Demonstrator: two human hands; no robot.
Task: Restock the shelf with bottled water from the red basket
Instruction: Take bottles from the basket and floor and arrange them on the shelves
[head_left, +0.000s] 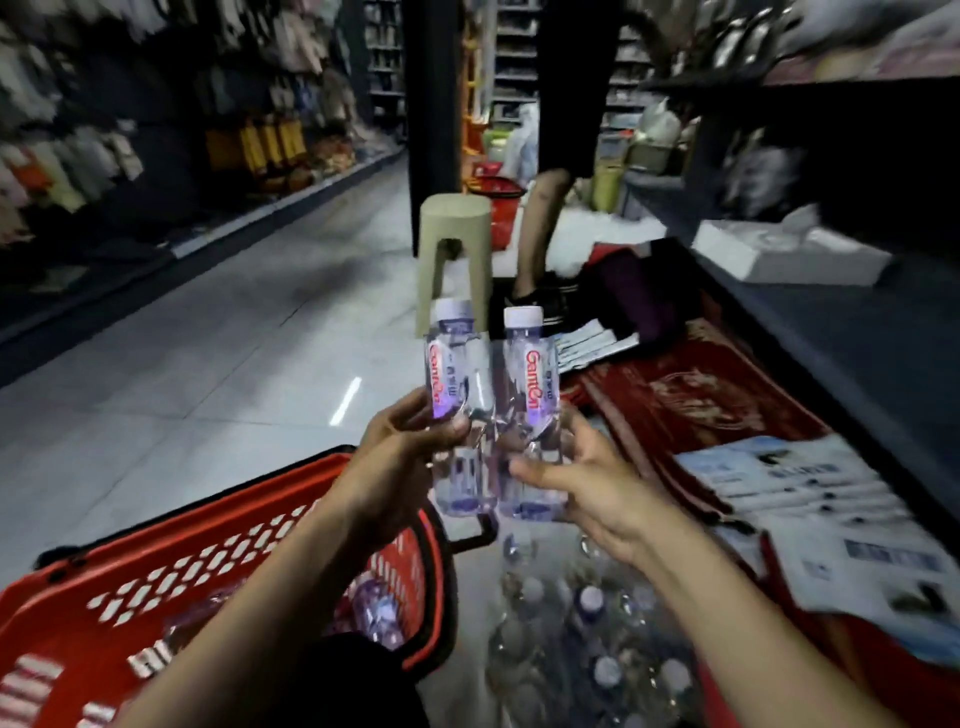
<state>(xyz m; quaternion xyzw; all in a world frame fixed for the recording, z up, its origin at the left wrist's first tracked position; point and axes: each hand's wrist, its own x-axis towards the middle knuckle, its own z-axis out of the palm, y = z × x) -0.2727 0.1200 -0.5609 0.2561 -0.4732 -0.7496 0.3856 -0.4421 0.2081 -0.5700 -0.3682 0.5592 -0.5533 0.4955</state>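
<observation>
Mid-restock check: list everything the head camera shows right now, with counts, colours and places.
left bottle: one, clear, white cap, red lettering; held upright, centre
right bottle: one, same look; upright, beside it
red basket: one, red; floor, lower left, bottles inside
loose bottles: count unclear, clear; heaped on the floor right of the basket
stool: one, beige; aisle ahead
second basket: one, red; behind the stool
bystander's legs: one person; right of the stool
mats: red, patterned; floor, right
printed sheets: several, white; on the mats
shelf: dark; right side
white box: one; on the shelf
left hand: grips the left bottle
right hand: holds the right bottle
</observation>
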